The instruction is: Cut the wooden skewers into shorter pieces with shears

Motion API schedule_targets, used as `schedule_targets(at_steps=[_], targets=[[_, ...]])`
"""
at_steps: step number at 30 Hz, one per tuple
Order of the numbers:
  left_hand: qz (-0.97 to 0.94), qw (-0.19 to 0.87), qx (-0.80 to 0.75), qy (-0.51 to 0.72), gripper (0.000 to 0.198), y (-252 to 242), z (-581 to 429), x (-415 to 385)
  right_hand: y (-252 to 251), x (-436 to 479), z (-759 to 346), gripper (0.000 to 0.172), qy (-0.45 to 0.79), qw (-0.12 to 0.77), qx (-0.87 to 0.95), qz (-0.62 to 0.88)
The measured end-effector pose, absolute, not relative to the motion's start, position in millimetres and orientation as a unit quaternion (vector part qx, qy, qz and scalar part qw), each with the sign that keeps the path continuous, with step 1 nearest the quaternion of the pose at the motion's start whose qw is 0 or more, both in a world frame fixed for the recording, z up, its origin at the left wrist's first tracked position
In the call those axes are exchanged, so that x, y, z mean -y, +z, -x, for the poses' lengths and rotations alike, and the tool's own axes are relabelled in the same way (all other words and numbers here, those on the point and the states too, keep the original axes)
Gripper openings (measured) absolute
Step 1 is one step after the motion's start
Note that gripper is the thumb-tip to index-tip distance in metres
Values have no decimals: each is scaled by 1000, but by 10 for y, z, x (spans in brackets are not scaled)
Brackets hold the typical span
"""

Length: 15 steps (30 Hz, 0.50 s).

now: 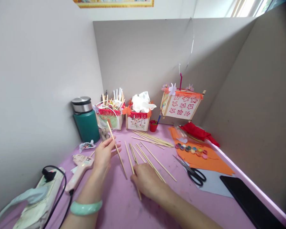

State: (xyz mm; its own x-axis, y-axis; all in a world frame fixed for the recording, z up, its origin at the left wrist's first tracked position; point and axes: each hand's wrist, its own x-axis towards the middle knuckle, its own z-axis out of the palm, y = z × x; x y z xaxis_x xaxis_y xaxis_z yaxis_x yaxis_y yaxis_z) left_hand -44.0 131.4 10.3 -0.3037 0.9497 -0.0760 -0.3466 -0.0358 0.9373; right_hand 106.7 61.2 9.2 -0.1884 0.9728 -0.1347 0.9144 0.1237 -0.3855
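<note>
My left hand [105, 154] is closed on a thin wooden stick [120, 159], held tilted with its upper end pointing up and away from me. To the right of it, my right hand [146, 178] reaches down to the tabletop. Its fingers are bent and pinched at another wooden stick [129, 156], which passes under them and comes out toward me. Several more loose wooden sticks [158, 160] lie beside and partly under this hand. A further bundle of sticks [154, 138] rests farther back. My right fingertips are partly hidden.
A glue gun [79, 171] and a power strip [41, 197] with cables lie at left, near a green flask [87, 122]. Scissors [193, 173], orange paper [209, 160], paint pots [192, 149] and a black phone-like slab [248, 198] lie right. Decorated boxes [138, 122] and a hanging lantern [183, 106] are behind.
</note>
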Motion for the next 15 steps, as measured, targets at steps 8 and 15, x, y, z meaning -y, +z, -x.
schedule_targets(at_steps=[8,15], targets=[[-369,474,-527,602,33,12,428,-1344,175,-558,-1035,23,145,47,764,628],[-452,375,-518,622,39,136,394,-1592,81,-590,-1019,18,147,44,766,624]])
